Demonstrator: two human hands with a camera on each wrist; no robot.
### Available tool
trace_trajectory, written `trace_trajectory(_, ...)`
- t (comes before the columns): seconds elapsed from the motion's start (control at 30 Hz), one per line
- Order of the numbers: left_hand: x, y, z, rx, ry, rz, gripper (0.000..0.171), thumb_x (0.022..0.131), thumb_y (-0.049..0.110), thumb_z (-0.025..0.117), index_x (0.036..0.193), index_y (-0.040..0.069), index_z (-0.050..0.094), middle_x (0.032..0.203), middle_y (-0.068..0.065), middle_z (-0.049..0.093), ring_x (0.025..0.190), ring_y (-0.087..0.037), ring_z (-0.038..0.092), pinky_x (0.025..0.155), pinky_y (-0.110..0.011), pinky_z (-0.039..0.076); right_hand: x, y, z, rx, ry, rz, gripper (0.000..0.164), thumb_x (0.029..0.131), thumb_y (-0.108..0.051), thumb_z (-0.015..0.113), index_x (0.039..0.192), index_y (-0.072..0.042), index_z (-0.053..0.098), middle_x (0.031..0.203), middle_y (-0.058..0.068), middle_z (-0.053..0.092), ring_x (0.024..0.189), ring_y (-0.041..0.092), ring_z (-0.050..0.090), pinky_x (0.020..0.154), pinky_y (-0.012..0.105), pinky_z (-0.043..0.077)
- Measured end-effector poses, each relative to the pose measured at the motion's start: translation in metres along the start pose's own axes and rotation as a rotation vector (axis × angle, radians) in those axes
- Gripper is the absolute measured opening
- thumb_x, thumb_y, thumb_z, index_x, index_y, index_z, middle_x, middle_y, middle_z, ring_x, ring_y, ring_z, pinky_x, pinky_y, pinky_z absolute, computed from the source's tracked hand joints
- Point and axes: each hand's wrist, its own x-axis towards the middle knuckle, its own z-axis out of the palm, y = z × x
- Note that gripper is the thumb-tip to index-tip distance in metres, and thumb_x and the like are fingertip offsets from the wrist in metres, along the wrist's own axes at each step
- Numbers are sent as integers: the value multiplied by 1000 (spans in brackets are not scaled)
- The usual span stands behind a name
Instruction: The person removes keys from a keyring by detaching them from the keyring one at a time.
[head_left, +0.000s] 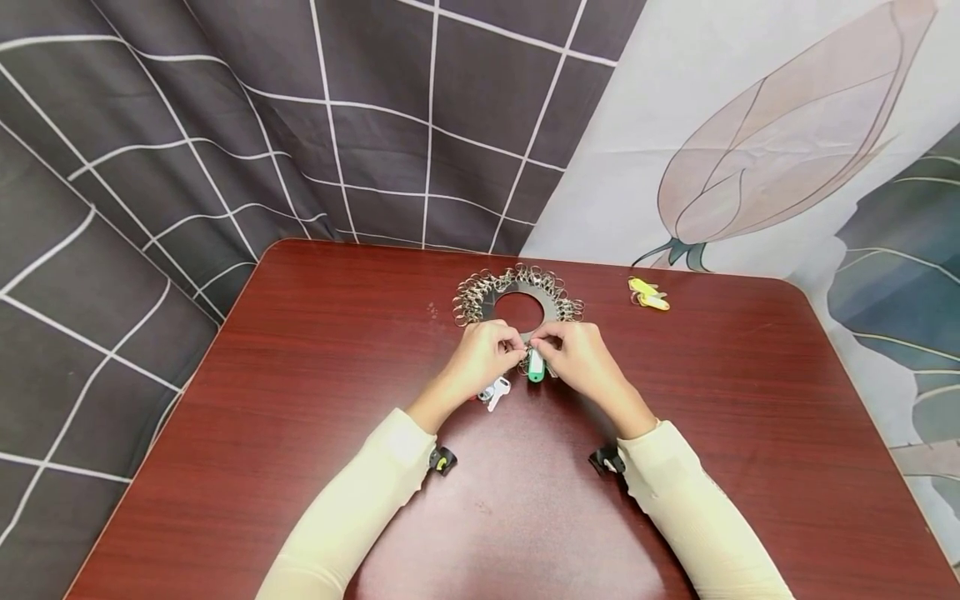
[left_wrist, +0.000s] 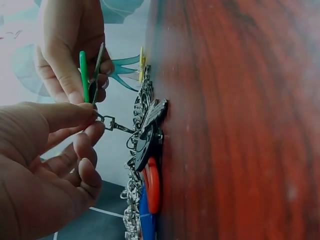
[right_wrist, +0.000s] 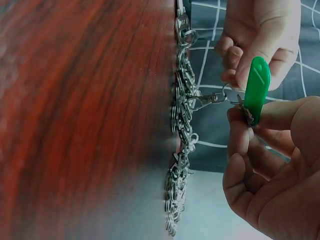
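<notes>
1. The work in hand looks like fitting tagged keys to the metal clasps [head_left: 472, 300] that fringe a flat grey ring plate [head_left: 551, 312]. The green tag [head_left: 536, 367] is held at the plate's near edge, raised off the table [head_left: 480, 517].
2. The right hand [head_left: 577, 354] pinches the green tag and its key [right_wrist: 247, 114] between thumb and fingers. The left hand [head_left: 487, 354] pinches the small ring at the end of one swivel clasp [right_wrist: 212, 98]. Their fingertips almost meet; whether they touch is unclear.
3. The green tag's joining seems partly done: the ring reaches the key, but the pictures do not settle whether it is fully threaded.
4. Probably done: a red tag [left_wrist: 155, 195], a blue tag [left_wrist: 146, 217] and a black piece [left_wrist: 145, 150] lie against the clasps on the near left. Their fastening is hidden.
5. Probably left: two yellow tags [head_left: 654, 302] with keys, lying well apart from the plate at the far right. Many clasps along the far side show no tag.
6. In the way: neighbouring clasps crowd the working spot, and a pale key [head_left: 498, 392] lies just beside the left hand, on its near side.
</notes>
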Motion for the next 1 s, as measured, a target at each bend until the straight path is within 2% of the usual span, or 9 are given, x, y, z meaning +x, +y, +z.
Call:
trace_trajectory(0.3, 1, 3, 0, -20, -37, -88, 9, 81, 15, 70, 72, 15, 71, 70, 2, 66, 65, -9, 58, 63, -24, 52, 0, -1, 0, 20, -54, -22, 7, 89, -16, 69, 86, -13, 75, 72, 1, 71, 51, 10, 54, 54, 31, 48)
trace_trajectory(0.47, 1, 2, 0, -24, -25, -75, 11, 79, 12, 70, 69, 16, 71, 68, 4, 63, 63, -8, 57, 62, -24, 50, 0, 0, 0, 9, -49, -27, 7, 88, -16, 69, 86, -13, 75, 71, 1, 71, 54, 11, 54, 54, 31, 48)
trace_trajectory(0.67, -1, 1, 0, -5, -12, -19, 10, 79, 12, 74, 70, 16, 73, 69, 3, 62, 62, -8, 55, 59, -24, 49, 0, 1, 1, -15, -19, -30, 7, 88, -14, 69, 85, -13, 76, 70, 1, 71, 54, 12, 54, 54, 31, 47)
trace_trajectory(0.83, -1, 2, 0, -30, -40, -64, 8, 79, 15, 74, 72, 14, 73, 69, 3, 65, 64, -9, 57, 61, -23, 50, 0, 0, 0, -3, -36, -50, 7, 88, -15, 70, 86, -12, 76, 79, 3, 74, 60, 12, 55, 55, 32, 48)
trace_trajectory(1.0, 1, 1, 2, -37, -40, -96, 10, 80, 13, 72, 70, 15, 71, 67, 3, 65, 63, -9, 57, 62, -24, 50, 0, 1, 1, -13, -52, -65, 7, 88, -16, 70, 85, -12, 76, 79, 2, 73, 60, 12, 55, 55, 31, 48)
